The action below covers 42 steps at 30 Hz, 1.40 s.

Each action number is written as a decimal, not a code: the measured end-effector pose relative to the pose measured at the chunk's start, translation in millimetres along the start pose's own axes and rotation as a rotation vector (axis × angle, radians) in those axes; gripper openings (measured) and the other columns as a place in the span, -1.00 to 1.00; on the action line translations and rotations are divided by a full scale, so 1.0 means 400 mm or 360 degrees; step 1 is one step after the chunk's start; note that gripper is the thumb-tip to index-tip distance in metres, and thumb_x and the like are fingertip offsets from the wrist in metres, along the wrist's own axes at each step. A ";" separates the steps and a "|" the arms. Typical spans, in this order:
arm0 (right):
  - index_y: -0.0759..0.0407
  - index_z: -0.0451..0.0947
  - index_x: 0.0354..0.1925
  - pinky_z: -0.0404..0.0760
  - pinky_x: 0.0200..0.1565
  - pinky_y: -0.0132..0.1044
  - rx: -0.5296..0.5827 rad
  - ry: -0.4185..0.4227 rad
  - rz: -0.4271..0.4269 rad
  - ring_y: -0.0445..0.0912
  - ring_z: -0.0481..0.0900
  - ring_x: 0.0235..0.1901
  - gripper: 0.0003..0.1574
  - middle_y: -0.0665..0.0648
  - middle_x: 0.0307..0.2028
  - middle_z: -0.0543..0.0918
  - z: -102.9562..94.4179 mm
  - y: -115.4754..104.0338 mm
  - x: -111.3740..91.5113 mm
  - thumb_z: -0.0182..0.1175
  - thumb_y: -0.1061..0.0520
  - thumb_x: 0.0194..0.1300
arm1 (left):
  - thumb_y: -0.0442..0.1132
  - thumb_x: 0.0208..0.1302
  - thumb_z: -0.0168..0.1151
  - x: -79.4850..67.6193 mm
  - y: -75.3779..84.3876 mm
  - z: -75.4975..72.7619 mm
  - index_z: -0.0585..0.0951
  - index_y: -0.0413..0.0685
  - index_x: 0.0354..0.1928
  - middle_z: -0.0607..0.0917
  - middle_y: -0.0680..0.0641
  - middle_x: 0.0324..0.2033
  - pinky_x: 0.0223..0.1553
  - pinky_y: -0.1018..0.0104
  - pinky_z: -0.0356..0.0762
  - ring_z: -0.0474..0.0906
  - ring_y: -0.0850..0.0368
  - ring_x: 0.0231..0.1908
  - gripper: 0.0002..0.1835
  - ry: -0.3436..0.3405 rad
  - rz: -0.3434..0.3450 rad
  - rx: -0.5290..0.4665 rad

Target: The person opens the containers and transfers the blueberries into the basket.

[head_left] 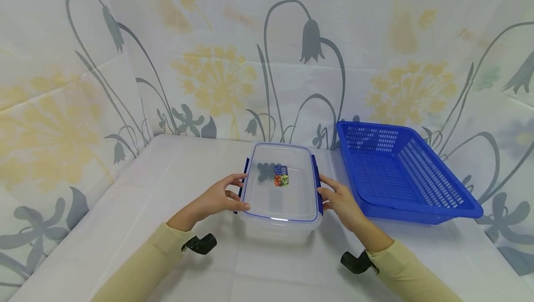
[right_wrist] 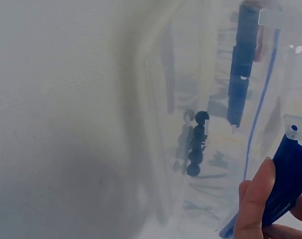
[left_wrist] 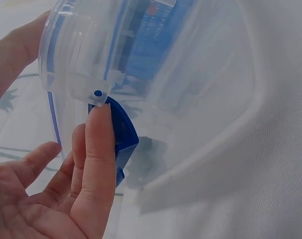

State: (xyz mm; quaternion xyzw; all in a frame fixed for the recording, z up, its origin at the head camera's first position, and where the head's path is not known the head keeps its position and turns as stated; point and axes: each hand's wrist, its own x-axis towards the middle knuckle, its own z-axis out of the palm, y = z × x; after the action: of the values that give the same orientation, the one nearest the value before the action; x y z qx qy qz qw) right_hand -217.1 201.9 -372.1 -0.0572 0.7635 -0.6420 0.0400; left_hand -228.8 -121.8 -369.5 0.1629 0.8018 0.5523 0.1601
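A clear plastic food container point(head_left: 263, 200) with a blue-edged lid and blue side latches sits in front of me. Several dark round pieces point(right_wrist: 196, 144) joined in a cluster show through its wall. My left hand point(head_left: 223, 195) grips the left side, thumb on the lid's near corner; in the left wrist view a fingertip presses the blue left latch point(left_wrist: 123, 124), which is swung outward. On the other side, my right hand point(head_left: 344, 202) has its fingers around the right latch point(right_wrist: 290, 179), also angled out from the wall. A colourful label point(head_left: 281, 176) marks the lid.
A blue perforated plastic basket point(head_left: 417, 211) stands to the right, close to my right hand. White cloth point(head_left: 167, 167) covers the table, and a flower-printed curtain point(head_left: 233, 23) hangs behind it. Black camera mounts point(head_left: 202, 244) sit at both wrists.
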 end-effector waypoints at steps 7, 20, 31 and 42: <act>0.43 0.01 0.36 0.57 -0.40 -0.32 -0.0011 0.0000 0.0000 -0.17 0.51 -0.44 -0.36 0.13 -0.39 0.56 0.000 0.000 -0.004 -0.12 0.31 0.38 | -0.26 -0.01 0.45 0.002 0.005 0.005 0.17 -0.07 0.37 0.28 -0.21 0.18 -0.19 0.18 0.58 0.55 0.07 -0.22 -0.09 -0.0017 -0.0007 -0.0045; 0.43 -0.12 0.39 0.56 -0.25 -0.29 -0.0022 -0.0028 -0.0023 -0.14 0.49 -0.29 -0.39 0.39 -0.05 0.46 0.012 0.001 -0.014 -0.30 0.31 0.44 | -0.25 -0.01 0.45 0.002 0.005 0.010 0.18 -0.06 0.37 0.27 -0.22 0.19 -0.22 0.17 0.58 0.57 0.04 -0.23 -0.09 -0.0020 -0.0014 -0.0055; 0.40 -0.16 0.40 0.56 -0.15 -0.25 0.0063 -0.0099 0.0052 -0.15 0.50 -0.20 -0.40 0.42 0.09 0.37 -0.009 0.017 -0.024 -0.36 0.31 0.46 | -0.26 -0.01 0.45 -0.002 0.001 0.005 0.17 -0.08 0.38 0.25 -0.24 0.19 -0.21 0.18 0.58 0.58 0.03 -0.23 -0.09 -0.0025 -0.0010 -0.0066; 0.51 -0.11 0.36 0.55 -0.11 -0.32 -0.0027 -0.0146 0.0051 -0.22 0.55 -0.23 -0.40 0.47 0.15 0.33 -0.034 0.024 -0.021 -0.25 0.34 0.44 | -0.20 0.05 0.42 -0.006 -0.011 0.008 0.14 -0.04 0.40 0.23 -0.21 0.22 -0.19 0.21 0.53 0.57 0.09 -0.25 -0.09 -0.0029 0.0022 -0.0101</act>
State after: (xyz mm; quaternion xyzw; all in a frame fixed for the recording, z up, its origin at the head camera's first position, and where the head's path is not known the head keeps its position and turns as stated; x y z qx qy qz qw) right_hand -210.9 217.9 -379.2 -0.0747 0.7672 -0.6314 0.0846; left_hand -225.7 -121.7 -374.5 0.1683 0.7813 0.5770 0.1686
